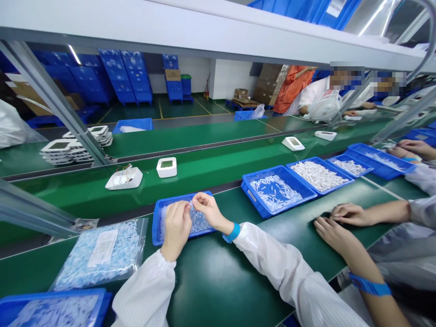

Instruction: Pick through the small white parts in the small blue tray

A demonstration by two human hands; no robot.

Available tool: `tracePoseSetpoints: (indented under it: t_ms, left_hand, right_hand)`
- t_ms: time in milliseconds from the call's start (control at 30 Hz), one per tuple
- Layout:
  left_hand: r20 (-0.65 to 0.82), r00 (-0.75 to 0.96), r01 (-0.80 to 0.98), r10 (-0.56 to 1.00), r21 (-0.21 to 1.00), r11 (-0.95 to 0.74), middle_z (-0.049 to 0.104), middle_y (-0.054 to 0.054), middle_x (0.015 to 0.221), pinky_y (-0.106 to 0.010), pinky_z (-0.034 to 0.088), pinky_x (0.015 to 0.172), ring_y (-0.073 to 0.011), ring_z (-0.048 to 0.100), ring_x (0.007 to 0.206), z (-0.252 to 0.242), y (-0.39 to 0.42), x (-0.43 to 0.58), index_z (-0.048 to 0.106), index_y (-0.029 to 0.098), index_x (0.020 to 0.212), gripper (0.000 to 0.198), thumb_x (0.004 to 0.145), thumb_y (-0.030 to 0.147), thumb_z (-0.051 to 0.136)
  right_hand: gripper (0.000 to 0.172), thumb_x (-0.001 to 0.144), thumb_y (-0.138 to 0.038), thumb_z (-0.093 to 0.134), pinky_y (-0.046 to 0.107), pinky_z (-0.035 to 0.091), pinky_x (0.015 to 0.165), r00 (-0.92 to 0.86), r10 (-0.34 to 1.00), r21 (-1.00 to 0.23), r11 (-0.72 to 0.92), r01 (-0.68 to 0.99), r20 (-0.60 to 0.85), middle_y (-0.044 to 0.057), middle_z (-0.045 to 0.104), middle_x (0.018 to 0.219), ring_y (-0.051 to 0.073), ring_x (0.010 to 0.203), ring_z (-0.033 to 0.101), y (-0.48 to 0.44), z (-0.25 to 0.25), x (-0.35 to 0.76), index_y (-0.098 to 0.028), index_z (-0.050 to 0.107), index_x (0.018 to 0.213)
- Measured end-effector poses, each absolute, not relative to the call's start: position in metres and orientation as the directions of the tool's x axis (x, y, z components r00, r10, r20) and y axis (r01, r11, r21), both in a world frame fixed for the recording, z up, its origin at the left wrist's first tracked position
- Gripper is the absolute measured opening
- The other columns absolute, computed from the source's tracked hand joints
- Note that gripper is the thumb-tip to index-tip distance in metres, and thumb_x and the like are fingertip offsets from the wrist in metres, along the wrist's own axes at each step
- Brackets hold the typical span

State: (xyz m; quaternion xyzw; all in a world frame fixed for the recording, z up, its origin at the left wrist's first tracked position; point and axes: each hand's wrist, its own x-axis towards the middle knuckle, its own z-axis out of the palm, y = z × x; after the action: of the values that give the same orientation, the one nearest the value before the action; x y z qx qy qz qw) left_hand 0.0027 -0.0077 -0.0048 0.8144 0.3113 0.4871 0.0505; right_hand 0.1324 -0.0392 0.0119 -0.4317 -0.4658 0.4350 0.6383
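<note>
My left hand (177,227) and my right hand (208,210) are raised close together over a blue tray (157,222) of small pale blue pieces (200,222). Thumb and fingers are pinched on both hands, with the fingertips a short way apart. Whatever sits between them is too small to make out. A blue wrist strap (232,232) circles my right wrist. Left of the tray lies a clear bag (129,254) packed with light blue pieces and bearing a white label (103,247).
Blue trays (262,210) of white parts stand to the right, beside a co-worker's hands (335,227). Another blue tray (102,302) is at the lower left. White devices (166,168) rest on the green conveyor (211,165) behind. A metal post (64,104) and overhead shelf (204,27) frame the station.
</note>
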Motion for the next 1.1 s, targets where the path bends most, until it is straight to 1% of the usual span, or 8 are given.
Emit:
tracePoseSetpoints:
  t_ms: [133,267,467,600,733,867,967,1100]
  left_hand:
    - [0.749,0.336,0.465,0.571,0.396,-0.792,0.065,-0.006,0.085,-0.032,0.043,0.078,-0.018,0.057,0.082,-0.0052,-0.0075,0.0015,0.059,0.017,0.089,0.015,0.089,0.018,0.044]
    - [0.778,0.319,0.475,0.542,0.364,-0.801,0.066,-0.006,0.085,-0.032,0.042,0.08,-0.0178,0.058,0.081,-0.0053,-0.0077,0.001,0.059,0.017,0.09,0.014,0.089,0.018,0.046]
    - [0.807,0.298,0.48,0.51,0.336,-0.811,0.066,-0.006,0.084,-0.033,0.042,0.081,-0.0171,0.059,0.08,-0.004,-0.0084,0.0008,0.059,0.017,0.09,0.014,0.089,0.017,0.045]
    - [0.786,0.295,0.512,0.543,0.35,-0.784,0.067,-0.005,0.083,-0.034,0.04,0.079,-0.0176,0.06,0.08,-0.0011,-0.0097,0.0011,0.059,0.018,0.088,0.012,0.088,0.019,0.047]
    - [0.77,0.278,0.538,0.574,0.37,-0.757,0.066,-0.004,0.082,-0.034,0.039,0.077,-0.018,0.059,0.079,-0.0003,-0.0104,0.0008,0.058,0.018,0.086,0.011,0.088,0.021,0.048]
    - [0.783,0.305,0.482,0.543,0.365,-0.797,0.066,-0.004,0.08,-0.034,0.041,0.078,-0.0178,0.059,0.078,-0.0013,-0.0086,-0.0003,0.059,0.018,0.085,0.013,0.088,0.017,0.047]
    - [0.797,0.352,0.411,0.491,0.339,-0.846,0.066,-0.004,0.078,-0.034,0.043,0.076,-0.0173,0.059,0.075,-0.0012,-0.0059,-0.0015,0.06,0.018,0.083,0.014,0.086,0.014,0.047]
    - [0.787,0.399,0.363,0.471,0.337,-0.869,0.067,-0.004,0.078,-0.035,0.044,0.076,-0.0171,0.06,0.073,0.0007,-0.0027,-0.0016,0.061,0.019,0.082,0.016,0.085,0.013,0.047]
  right_hand:
    - [0.027,0.072,-0.039,0.069,0.023,0.035,0.057,0.191,0.955,-0.948,0.261,-0.184,0.226,-0.003,0.048,0.063,0.009,0.058,0.042,-0.0381,0.0101,0.134,-0.016,0.056,0.074]
    - [0.027,0.073,-0.041,0.068,0.023,0.037,0.059,0.174,0.96,-0.95,0.252,-0.182,0.221,-0.003,0.049,0.063,0.01,0.059,0.044,-0.0373,0.0079,0.1337,-0.016,0.056,0.076]
    - [0.03,0.079,-0.045,0.062,0.025,0.039,0.062,0.144,0.957,-0.958,0.267,-0.104,0.251,-0.002,0.051,0.064,0.011,0.061,0.047,-0.0376,0.0054,0.1335,-0.016,0.056,0.076]
    - [0.03,0.08,-0.046,0.062,0.024,0.04,0.062,0.161,0.945,-0.952,0.297,-0.07,0.283,-0.001,0.051,0.066,0.011,0.063,0.047,-0.0371,0.0029,0.1338,-0.016,0.056,0.076]
    - [0.032,0.079,-0.048,0.062,0.024,0.041,0.062,0.174,0.945,-0.956,0.289,-0.048,0.277,-0.002,0.052,0.066,0.011,0.062,0.047,-0.0367,0.002,0.1334,-0.017,0.056,0.076]
    - [0.032,0.078,-0.047,0.064,0.024,0.04,0.06,0.172,0.949,-0.959,0.277,-0.06,0.264,-0.002,0.052,0.064,0.01,0.06,0.047,-0.0366,0.0027,0.1338,-0.016,0.056,0.073]
    - [0.035,0.077,-0.048,0.064,0.023,0.037,0.055,0.135,0.967,-0.966,0.233,-0.113,0.217,-0.003,0.05,0.059,0.009,0.055,0.045,-0.0363,0.003,0.1359,-0.016,0.054,0.068]
    - [0.035,0.072,-0.047,0.068,0.023,0.035,0.052,0.082,0.986,-0.969,0.161,-0.187,0.148,-0.005,0.049,0.054,0.008,0.05,0.043,-0.0351,0.0034,0.14,-0.016,0.052,0.065]
